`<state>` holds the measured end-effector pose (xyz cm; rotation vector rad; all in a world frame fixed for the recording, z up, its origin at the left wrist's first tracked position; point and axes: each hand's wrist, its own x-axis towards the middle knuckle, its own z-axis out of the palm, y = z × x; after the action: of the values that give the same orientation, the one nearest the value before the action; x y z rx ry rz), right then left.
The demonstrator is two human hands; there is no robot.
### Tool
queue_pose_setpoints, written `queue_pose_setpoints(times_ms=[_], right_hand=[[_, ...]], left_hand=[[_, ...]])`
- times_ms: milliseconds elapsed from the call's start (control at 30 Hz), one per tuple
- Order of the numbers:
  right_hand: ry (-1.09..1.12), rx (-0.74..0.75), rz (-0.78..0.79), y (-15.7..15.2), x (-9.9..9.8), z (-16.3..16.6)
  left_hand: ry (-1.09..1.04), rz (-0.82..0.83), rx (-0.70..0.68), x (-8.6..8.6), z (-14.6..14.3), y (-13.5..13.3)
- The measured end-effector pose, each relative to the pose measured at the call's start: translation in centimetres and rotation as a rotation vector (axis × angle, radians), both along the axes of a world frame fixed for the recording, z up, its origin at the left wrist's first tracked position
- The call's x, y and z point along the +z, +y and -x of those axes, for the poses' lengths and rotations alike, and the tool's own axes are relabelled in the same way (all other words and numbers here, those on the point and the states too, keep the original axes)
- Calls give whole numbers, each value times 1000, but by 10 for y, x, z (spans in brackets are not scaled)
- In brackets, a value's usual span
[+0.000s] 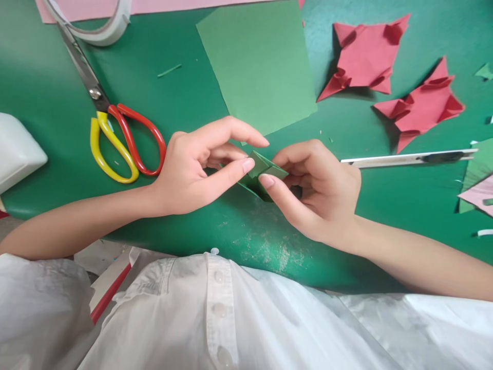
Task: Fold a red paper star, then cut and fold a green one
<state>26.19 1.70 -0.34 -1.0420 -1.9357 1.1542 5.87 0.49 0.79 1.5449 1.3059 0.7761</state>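
A small piece of folded green paper (263, 173) is held between my two hands, above the green tabletop near its front edge. My left hand (210, 167) has its thumb on the paper's left side, with the index finger stretched out above it. On the right side, my right hand (314, 187) pinches the paper between thumb and curled fingers. Parts of the folded paper are hidden behind the fingers. Just beyond my hands lies a flat sheet of green paper (265, 67).
Scissors (115, 123) with red and yellow handles lie at left, by a white tape roll (111, 28). Two folded red paper shapes (370, 54) rest at the upper right. A utility knife (408, 158) lies right of my right hand. A white container (19, 151) stands at far left.
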Motion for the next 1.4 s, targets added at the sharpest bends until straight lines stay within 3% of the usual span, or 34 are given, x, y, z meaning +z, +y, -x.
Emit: queue_pose_setpoints(times_ms=[600, 1133, 1400], right_hand=[[-34, 20, -86, 1, -3, 0], [-27, 42, -82, 1, 0, -1], [-18, 5, -81, 2, -1, -1]], left_hand=[[114, -47, -39, 3, 0, 2], [31, -53, -77, -2, 1, 0], [-17, -88, -29, -4, -1, -1]])
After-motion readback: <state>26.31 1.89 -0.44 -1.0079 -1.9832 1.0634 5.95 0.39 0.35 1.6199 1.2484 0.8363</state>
